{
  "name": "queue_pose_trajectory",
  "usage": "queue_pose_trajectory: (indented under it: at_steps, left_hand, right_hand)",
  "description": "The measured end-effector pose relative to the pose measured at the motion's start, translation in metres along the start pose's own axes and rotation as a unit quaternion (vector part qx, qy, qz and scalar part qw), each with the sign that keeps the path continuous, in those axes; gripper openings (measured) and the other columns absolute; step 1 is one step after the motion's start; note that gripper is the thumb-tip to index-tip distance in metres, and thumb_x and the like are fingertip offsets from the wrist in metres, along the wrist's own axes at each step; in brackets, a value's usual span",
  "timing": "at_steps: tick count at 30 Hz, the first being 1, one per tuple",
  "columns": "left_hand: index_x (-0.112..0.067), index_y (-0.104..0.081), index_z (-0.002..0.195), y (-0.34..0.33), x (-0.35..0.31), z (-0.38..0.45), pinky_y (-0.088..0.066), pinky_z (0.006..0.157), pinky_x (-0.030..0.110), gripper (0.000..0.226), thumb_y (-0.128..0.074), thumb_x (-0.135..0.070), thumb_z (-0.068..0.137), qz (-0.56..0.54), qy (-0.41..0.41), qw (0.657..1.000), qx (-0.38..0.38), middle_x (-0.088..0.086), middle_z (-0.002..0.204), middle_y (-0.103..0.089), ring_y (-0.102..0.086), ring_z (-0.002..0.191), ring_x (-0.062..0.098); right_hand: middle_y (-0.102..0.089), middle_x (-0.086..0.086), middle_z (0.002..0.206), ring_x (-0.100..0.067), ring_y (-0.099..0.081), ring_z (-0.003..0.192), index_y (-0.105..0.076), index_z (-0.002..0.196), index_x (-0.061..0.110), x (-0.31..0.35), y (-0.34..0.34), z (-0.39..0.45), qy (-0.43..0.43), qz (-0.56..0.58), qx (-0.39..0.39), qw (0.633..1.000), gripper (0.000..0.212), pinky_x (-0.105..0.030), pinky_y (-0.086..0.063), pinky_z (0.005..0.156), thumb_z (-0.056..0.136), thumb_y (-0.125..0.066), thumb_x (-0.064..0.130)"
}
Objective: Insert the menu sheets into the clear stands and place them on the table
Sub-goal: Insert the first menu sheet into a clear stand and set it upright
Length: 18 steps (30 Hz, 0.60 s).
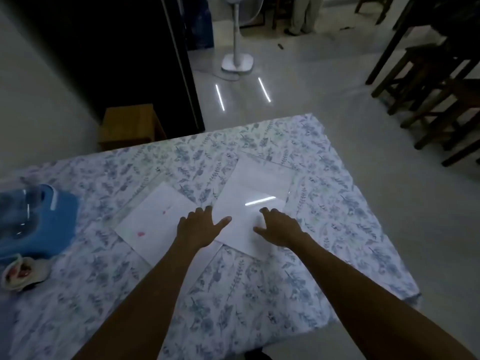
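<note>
Two white menu sheets lie flat on the floral tablecloth (233,302). The left sheet (153,219) has small pink marks and seems to lie in a clear stand laid flat, whose transparent edge shows along its upper left. The right sheet (249,203) lies under a clear stand (265,175) that reflects a bright light strip. My left hand (201,226) rests palm down between the two sheets, fingers spread, thumb on the right sheet. My right hand (279,228) presses palm down on the right sheet's near right part, fingers apart. Neither hand grips anything.
A blue cloth (52,224) with clear plastic items on it lies at the table's left edge, a crumpled white rag (23,274) below it. Beyond the table are a wooden stool (130,126), a white standing fan (237,61), dark chairs (428,81) and a person's legs (304,14).
</note>
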<state>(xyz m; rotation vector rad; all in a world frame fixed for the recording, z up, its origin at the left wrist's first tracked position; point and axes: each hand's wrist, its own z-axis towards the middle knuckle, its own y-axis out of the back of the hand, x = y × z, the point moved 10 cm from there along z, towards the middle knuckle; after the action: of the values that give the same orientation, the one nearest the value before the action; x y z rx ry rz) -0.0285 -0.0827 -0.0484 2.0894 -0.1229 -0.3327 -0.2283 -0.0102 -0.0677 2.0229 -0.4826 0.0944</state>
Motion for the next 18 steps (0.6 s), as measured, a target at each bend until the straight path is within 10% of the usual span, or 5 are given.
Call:
queue_pose_trajectory:
  at_steps: [18]
  left_hand:
    - [-0.024, -0.037, 0.147, -0.034, -0.012, 0.025, -0.037, 0.106, 0.05, 0.077, -0.05, -0.07, 0.086, -0.129, 0.012, 0.992, -0.004, 0.022, 0.147, -0.035, -0.036, 0.131, 0.043]
  right_hand:
    - [-0.045, -0.026, 0.134, -0.043, -0.053, 0.115, -0.03, 0.14, 0.004, -0.044, -0.032, -0.014, -0.254, 0.335, -0.103, 0.901, 0.062, -0.042, -0.045, 0.093, 0.092, -0.058, 0.032]
